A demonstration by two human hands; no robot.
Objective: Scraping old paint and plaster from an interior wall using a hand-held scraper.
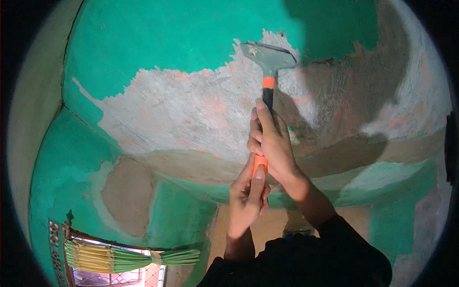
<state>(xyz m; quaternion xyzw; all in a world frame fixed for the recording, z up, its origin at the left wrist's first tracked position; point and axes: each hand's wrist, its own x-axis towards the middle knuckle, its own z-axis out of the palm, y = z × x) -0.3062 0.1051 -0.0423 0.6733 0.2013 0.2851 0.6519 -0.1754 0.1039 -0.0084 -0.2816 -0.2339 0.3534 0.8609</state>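
A long-handled scraper [270, 59] with a wide grey head lies against the wall, its blade edge at the ragged border of the green paint [179, 32]. A pale flake of paint [253, 51] sits on the head. My right hand [270, 134] is wrapped around the black and orange handle [268, 94] partway down. Lower on the same handle, my left hand [248, 197] grips near its orange end. Below the green border spreads a bare patch of wall [179, 111], whitish grey with salmon traces.
A window [118, 276] with metal grating and a tied green and yellow curtain [132, 256] is at lower left. Grey-brown plaster patches [127, 195] mark the green wall nearby. A dark shadow [344, 97] falls across the wall on the right.
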